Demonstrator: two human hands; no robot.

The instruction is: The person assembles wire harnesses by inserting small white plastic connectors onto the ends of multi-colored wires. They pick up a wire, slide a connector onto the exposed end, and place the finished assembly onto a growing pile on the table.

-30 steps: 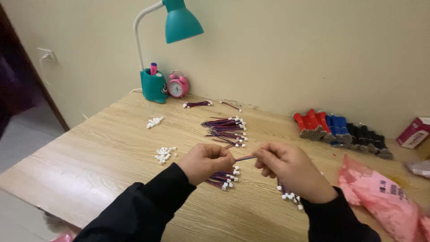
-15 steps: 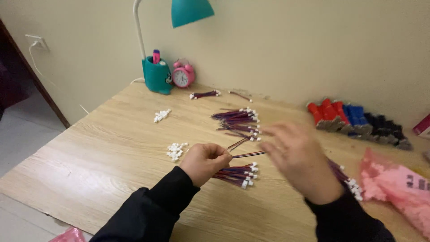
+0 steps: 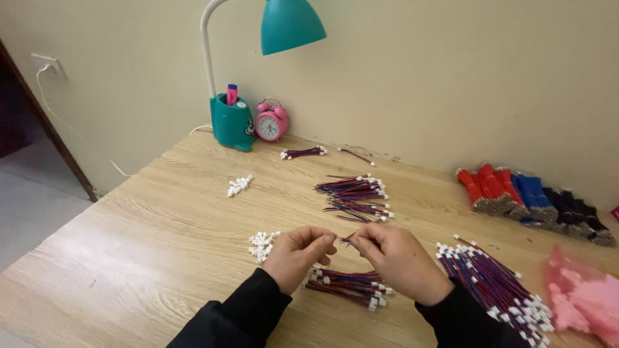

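Both fingers (image 3: 329,242) pinching wire (image 3: 349,239)

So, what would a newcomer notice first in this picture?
Probably the two hands at the middle front: the left hand and right hand pinch a thin wire between them. Around them, bundles of red-blue wires lie on the wooden table, and a teal lamp stands behind.
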